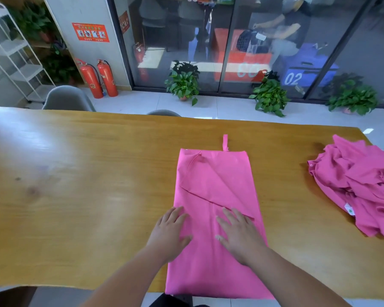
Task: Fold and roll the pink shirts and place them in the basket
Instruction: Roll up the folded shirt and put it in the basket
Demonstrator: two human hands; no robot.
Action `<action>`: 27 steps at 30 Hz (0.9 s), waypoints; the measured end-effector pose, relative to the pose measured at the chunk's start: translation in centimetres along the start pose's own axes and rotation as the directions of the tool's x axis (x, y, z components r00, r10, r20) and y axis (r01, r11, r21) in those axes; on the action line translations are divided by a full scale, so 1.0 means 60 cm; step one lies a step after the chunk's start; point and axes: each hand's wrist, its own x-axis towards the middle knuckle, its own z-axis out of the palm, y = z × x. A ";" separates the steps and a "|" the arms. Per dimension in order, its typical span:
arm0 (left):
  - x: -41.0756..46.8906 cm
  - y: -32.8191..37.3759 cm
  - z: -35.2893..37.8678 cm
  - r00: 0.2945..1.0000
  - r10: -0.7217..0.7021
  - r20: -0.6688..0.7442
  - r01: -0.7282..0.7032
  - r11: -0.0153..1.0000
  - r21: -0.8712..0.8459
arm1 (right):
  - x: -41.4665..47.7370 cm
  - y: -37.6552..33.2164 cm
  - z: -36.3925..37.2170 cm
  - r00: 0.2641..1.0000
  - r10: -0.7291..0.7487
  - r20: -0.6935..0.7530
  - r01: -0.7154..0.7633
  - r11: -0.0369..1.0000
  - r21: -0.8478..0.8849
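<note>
A pink shirt lies folded into a long narrow strip on the wooden table, running from the near edge towards the far side, with a small pink tab sticking out at its far end. My left hand rests flat, fingers spread, on the strip's left edge. My right hand presses flat on the middle of the strip, close beside the left one. A heap of crumpled pink shirts sits at the table's right end. No basket is in view.
Two grey chairs stand behind the far edge of the table. Beyond are potted plants, two red fire extinguishers, a white shelf rack and a glass wall.
</note>
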 end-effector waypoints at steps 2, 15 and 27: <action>0.010 -0.007 -0.003 1.000 0.000 0.001 0.000 1.000 -0.019 | 0.024 -0.012 -0.015 1.000 0.009 -0.001 -0.009 0.999 0.040; 0.051 -0.025 -0.012 0.998 -0.037 0.045 0.037 0.999 -0.008 | 0.105 0.013 -0.026 0.999 -0.027 0.023 0.028 0.998 -0.052; 0.135 -0.011 -0.033 0.995 -0.029 -0.092 0.034 0.998 0.055 | 0.161 0.179 -0.084 0.798 0.599 -0.067 -0.151 0.307 0.940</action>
